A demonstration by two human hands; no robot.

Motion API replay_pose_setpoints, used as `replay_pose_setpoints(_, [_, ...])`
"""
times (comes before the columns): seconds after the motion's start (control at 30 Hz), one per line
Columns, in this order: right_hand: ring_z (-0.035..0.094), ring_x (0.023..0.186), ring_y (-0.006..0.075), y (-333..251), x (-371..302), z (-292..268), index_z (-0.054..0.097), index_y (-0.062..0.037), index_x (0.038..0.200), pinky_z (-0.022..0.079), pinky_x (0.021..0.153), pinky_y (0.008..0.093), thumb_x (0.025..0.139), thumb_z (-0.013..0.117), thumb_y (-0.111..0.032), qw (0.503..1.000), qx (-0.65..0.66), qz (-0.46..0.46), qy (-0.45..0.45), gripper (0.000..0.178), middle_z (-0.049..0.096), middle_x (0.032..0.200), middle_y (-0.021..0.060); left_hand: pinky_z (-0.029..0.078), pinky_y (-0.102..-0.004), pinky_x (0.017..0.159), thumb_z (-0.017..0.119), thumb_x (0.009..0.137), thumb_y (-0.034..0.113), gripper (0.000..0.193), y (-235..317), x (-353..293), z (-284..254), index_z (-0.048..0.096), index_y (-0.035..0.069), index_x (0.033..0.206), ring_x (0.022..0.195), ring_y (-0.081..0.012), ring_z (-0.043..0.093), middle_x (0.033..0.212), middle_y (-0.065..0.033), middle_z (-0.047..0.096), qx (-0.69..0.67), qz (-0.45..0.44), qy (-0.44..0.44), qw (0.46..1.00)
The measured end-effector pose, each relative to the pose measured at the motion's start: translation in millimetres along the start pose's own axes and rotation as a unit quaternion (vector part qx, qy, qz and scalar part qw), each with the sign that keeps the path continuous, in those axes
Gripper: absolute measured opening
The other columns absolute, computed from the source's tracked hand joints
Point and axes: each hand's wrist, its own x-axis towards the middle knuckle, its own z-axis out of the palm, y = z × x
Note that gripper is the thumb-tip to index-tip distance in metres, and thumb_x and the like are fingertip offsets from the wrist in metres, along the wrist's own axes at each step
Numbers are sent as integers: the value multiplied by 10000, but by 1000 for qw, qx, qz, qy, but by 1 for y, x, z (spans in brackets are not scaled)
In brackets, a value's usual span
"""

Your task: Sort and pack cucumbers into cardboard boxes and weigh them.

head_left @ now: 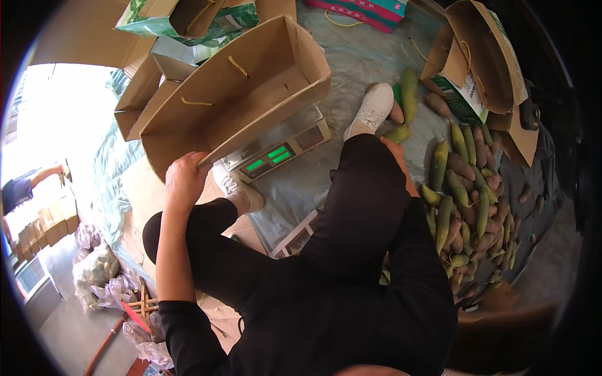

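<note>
My left hand (185,178) is closed on the near rim of an open cardboard box (251,81), thumb inside and fingers over the edge. The box sits tilted across a digital scale (276,156) with lit green displays; its bare brown inside and yellow cord handles show. My right hand (396,156) is beside my right knee, close to a green radish (399,133); the knee hides most of its fingers, so I cannot tell whether it grips anything. A longer green radish (409,94) and a sweet potato (396,114) lie by my white shoe (375,106).
On the right spreads a pile of green radishes and sweet potatoes (470,207). Open cartons (483,69) stand behind it, and a green carton (188,19) stands at the far left. Bagged produce (97,269) lies at left. Another person's arm (31,185) shows at the left edge.
</note>
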Motion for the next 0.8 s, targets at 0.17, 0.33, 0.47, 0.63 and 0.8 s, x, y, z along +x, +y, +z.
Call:
replay_pose_setpoints(0.17, [597, 831, 234, -4, -40, -4, 500, 64, 1074, 486, 709, 335, 658, 743, -49, 988, -137, -64, 38, 495, 591, 986, 137, 467, -417, 689, 617, 751, 149, 135, -2, -4, -3, 657, 74, 856, 791, -345, 592, 810, -141, 621, 12, 4, 5, 1000])
replay_pose_setpoints(0.33, [569, 927, 218, -73, -123, -1, 419, 27, 1196, 463, 797, 329, 632, 744, -39, 971, -139, -192, -23, 654, 569, 1064, 126, 467, -418, 694, 625, 748, 145, 142, -5, -6, -2, 658, 79, 869, 796, -349, 590, 807, -148, 622, -3, 16, 16, 1000])
replay_pose_setpoints(0.47, [519, 1052, 212, -131, -126, -5, 396, 19, 1251, 434, 879, 329, 652, 717, -7, 897, -166, -402, -75, 680, 536, 1141, 130, 467, -418, 712, 625, 752, 153, 163, -2, -5, 4, 662, 83, 895, 811, -353, 591, 817, -165, 623, -10, 13, 13, 1000])
replay_pose_setpoints(0.63, [459, 1168, 224, -223, -217, 50, 359, -62, 1311, 366, 981, 328, 683, 703, -7, 781, -156, -553, -246, 718, 480, 1251, 114, 472, -420, 722, 631, 746, 154, 172, -6, -21, 7, 667, 88, 901, 811, -349, 597, 818, -161, 631, -1, 9, 12, 1000])
replay_pose_setpoints(0.8, [542, 1033, 270, -265, -319, 106, 406, -84, 1278, 434, 904, 357, 732, 703, -92, 677, -239, -603, -349, 621, 519, 1200, 133, 479, -414, 738, 636, 748, 160, 195, -2, -26, 7, 668, 111, 933, 836, -340, 602, 840, -159, 637, 4, 10, -10, 1000])
